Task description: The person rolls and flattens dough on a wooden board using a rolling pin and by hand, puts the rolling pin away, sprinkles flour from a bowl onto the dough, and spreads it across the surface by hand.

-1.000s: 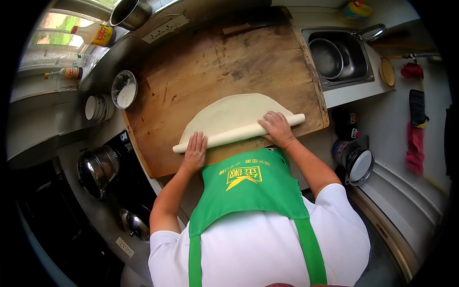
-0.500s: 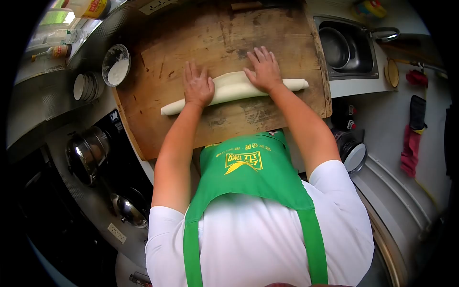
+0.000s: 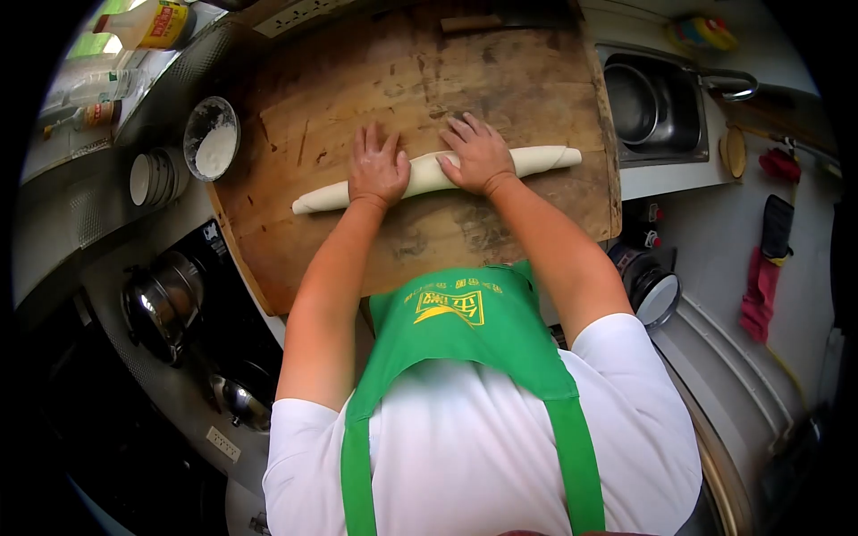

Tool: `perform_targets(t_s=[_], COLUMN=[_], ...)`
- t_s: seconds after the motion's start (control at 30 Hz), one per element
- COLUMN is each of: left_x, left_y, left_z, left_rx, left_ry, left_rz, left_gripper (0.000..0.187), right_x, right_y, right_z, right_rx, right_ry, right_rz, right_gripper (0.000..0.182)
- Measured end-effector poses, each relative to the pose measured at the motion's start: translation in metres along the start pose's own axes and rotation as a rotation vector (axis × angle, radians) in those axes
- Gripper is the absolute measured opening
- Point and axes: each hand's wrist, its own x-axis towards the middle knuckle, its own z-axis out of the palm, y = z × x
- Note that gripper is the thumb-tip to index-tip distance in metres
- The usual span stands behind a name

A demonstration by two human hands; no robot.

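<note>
A long roll of pale dough lies across a big wooden board, running from lower left to upper right. My left hand presses flat on the roll left of its middle. My right hand lies on it just to the right, fingers spread and curled over the dough. Both ends of the roll stick out past my hands. I wear a green apron over a white shirt.
A bowl of flour and stacked small bowls sit left of the board. A sink with a metal bowl is at the right. Pots stand on the stove at lower left. Bottles line the window sill.
The flat dough sheet has been rolled away from me into one tight roll. My hands went forward with it, then drew back slightly; the roll is now thinner and longer.
</note>
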Motion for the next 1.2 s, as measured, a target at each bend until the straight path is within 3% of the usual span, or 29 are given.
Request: perform_targets(t_s=[0.1,0.2,0.27,0.33,0.4,0.53,0.6,0.67,0.73,0.8,0.87,0.93,1.0,1.03,1.13,1.2], left_x=[0.031,0.021,-0.019,-0.035,-0.035,0.012,0.046,0.058,0.075,0.049,0.022,0.018,0.04,0.053,0.085,0.101], left_y=[-0.008,-0.028,-0.051,-0.061,-0.064,-0.087,-0.092,-0.094,-0.101,-0.095,-0.089,-0.089,-0.09,-0.092,-0.104,-0.104], left_z=[-0.007,-0.003,0.006,0.002,-0.01,-0.012,-0.022,-0.027,-0.028,-0.018,0.005,-0.003,-0.012,-0.015,-0.016,-0.024], left_rx=[0.053,-0.042,0.038,0.115,0.142,0.083,-0.023,0.006,0.084,0.016,0.031,0.115,0.005,-0.05,0.013,0.018], left_ry=[0.081,0.193,0.155,0.105,0.04,0.118,0.139,0.19,0.218,0.232,0.242,0.208,0.113,0.184,0.133,0.161], left_rz=[-0.046,-0.05,-0.105,-0.155,-0.01,0.073,-0.037,-0.083,-0.161,-0.119,-0.04,-0.018,-0.024,-0.028,-0.037,-0.006], left_gripper=[0.045,0.051,0.054,0.057,0.056,0.051,0.042,0.037,0.036,0.04,0.047,0.053,0.052,0.048,0.043,0.04], right_x=[0.028,0.023,-0.006,-0.038,-0.035,0.009,0.048,0.077,0.084,0.059,0.034,0.015,0.035,0.047,0.075,0.096], right_y=[0.013,0.024,0.032,0.042,0.047,0.073,0.086,0.085,0.091,0.08,0.085,0.082,0.09,0.091,0.106,0.105], right_z=[0.002,-0.003,-0.019,-0.03,-0.028,-0.022,-0.029,-0.044,-0.043,-0.035,-0.029,-0.027,-0.02,-0.024,-0.023,-0.032], right_rx=[-0.077,0.05,0.036,-0.142,-0.125,-0.04,0.036,-0.038,-0.028,0.119,0.126,-0.077,-0.06,-0.056,-0.06,-0.021], right_ry=[-0.004,0.067,0.084,0.03,0.028,0.082,0.111,-0.122,-0.026,0.242,0.182,0.152,0.136,0.053,-0.01,-0.142], right_rz=[0.098,0.195,0.184,0.048,0.038,0.064,0.067,0.46,0.49,0.287,0.223,0.021,0.049,0.14,0.222,0.424], right_gripper=[0.044,0.045,0.047,0.046,0.044,0.04,0.037,0.035,0.036,0.036,0.037,0.039,0.04,0.038,0.034,0.036])
